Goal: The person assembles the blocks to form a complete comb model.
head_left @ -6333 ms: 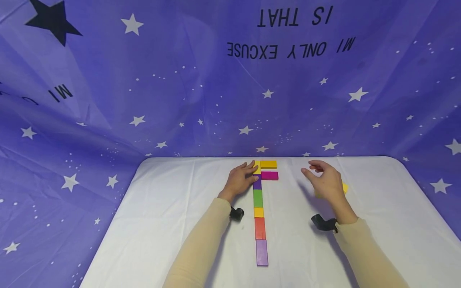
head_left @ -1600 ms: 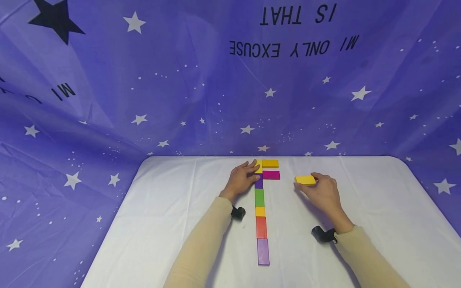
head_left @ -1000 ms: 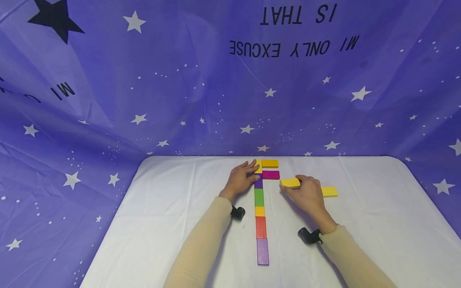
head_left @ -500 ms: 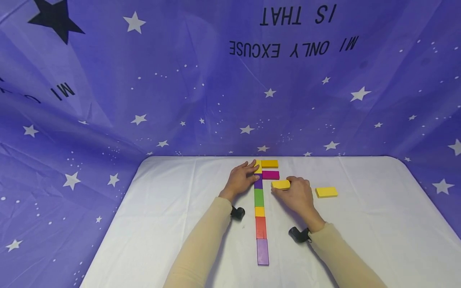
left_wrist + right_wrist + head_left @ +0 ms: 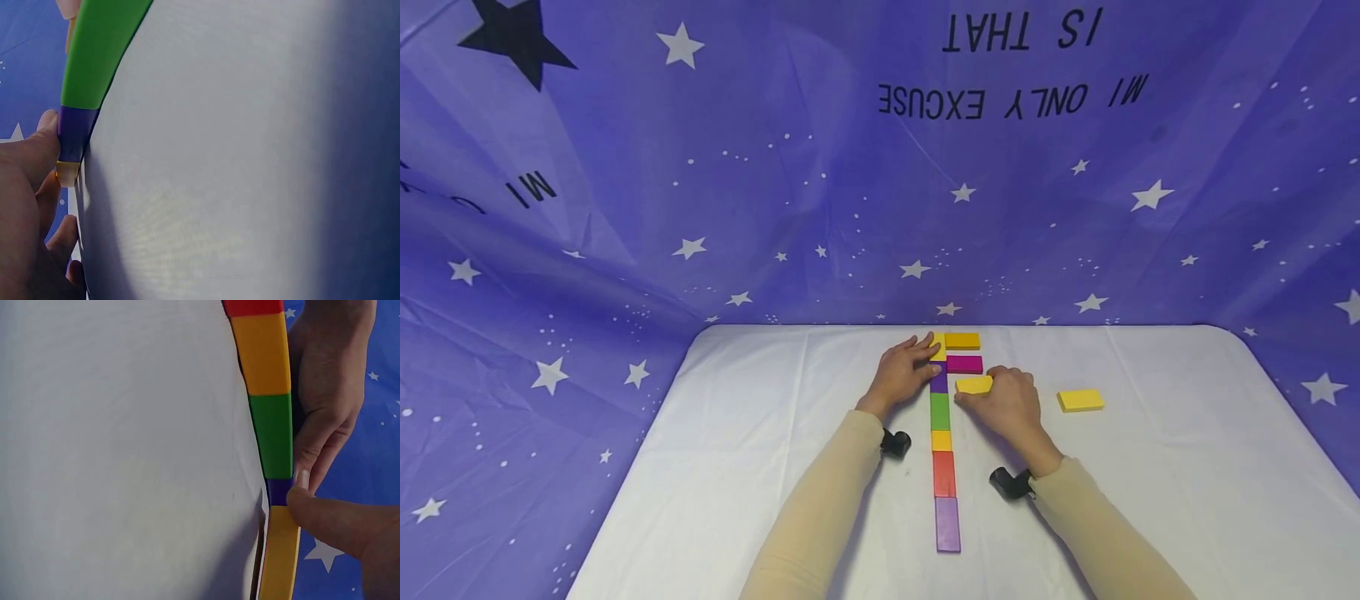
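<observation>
A single line of coloured blocks runs along the table, from yellow (image 5: 938, 352) at the far end through purple (image 5: 938, 382), green (image 5: 940, 411), orange (image 5: 941, 441) and red (image 5: 943, 474) to lilac (image 5: 947, 525). My left hand (image 5: 895, 377) rests at the far end, fingers extended onto the yellow block and thumb against the purple one. My right hand (image 5: 1009, 406) pinches another yellow block (image 5: 973, 384) just right of the line. In the right wrist view, the thumb (image 5: 337, 522) lies at that block's near end. Its far end is hidden by my fingers.
An amber block (image 5: 962, 341) and a magenta block (image 5: 964, 364) stick out rightward from the line's far end, a gap between them. A spare yellow block (image 5: 1080, 401) lies farther right on the white-covered table (image 5: 1187, 467). A purple starry cloth (image 5: 820, 208) hangs behind.
Empty at first, my right hand picked up a yellow block and carried it left, close to the line. The spare yellow block behind it came into view. My left hand stayed put.
</observation>
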The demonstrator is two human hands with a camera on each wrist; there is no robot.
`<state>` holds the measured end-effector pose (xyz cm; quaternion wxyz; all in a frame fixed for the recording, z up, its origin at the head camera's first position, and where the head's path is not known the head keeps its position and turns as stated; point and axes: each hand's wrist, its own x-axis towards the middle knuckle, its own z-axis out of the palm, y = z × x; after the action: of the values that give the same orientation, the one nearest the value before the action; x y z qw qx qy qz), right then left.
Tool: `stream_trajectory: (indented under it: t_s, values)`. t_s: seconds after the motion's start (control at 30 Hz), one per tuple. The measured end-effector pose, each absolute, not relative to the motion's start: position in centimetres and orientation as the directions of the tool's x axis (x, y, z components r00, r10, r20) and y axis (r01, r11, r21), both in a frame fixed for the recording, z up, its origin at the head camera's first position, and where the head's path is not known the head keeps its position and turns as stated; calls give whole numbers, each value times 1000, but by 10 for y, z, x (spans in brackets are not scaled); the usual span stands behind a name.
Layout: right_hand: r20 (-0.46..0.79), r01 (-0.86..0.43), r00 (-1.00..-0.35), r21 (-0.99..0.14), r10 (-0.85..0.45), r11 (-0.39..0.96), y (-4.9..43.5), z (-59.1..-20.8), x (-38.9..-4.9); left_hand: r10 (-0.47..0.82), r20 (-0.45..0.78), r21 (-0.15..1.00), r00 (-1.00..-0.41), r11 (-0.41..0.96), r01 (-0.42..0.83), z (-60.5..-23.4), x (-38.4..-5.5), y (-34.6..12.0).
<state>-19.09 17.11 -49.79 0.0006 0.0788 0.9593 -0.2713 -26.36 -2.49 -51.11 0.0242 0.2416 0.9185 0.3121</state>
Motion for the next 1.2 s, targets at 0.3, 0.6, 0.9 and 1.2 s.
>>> stream_trajectory:
  t_s: [0.3,0.6,0.9,1.2]
  values:
    - [-18,115,-992,-514,123,850,173,-499,-192,462,117,580,-879,687,438,-511,-263,-25]
    - [6,12,-1000,-605,20,796,195,-502,-191,457,92,575,-885,701,421,-512,-265,-24]
    - [12,-2,-1000,-628,7,778,195,-503,-192,454,84,562,-887,714,418,-513,-266,-24]
    - [4,6,-1000,-623,11,782,192,-505,-193,454,75,568,-888,712,413,-513,-266,-24]
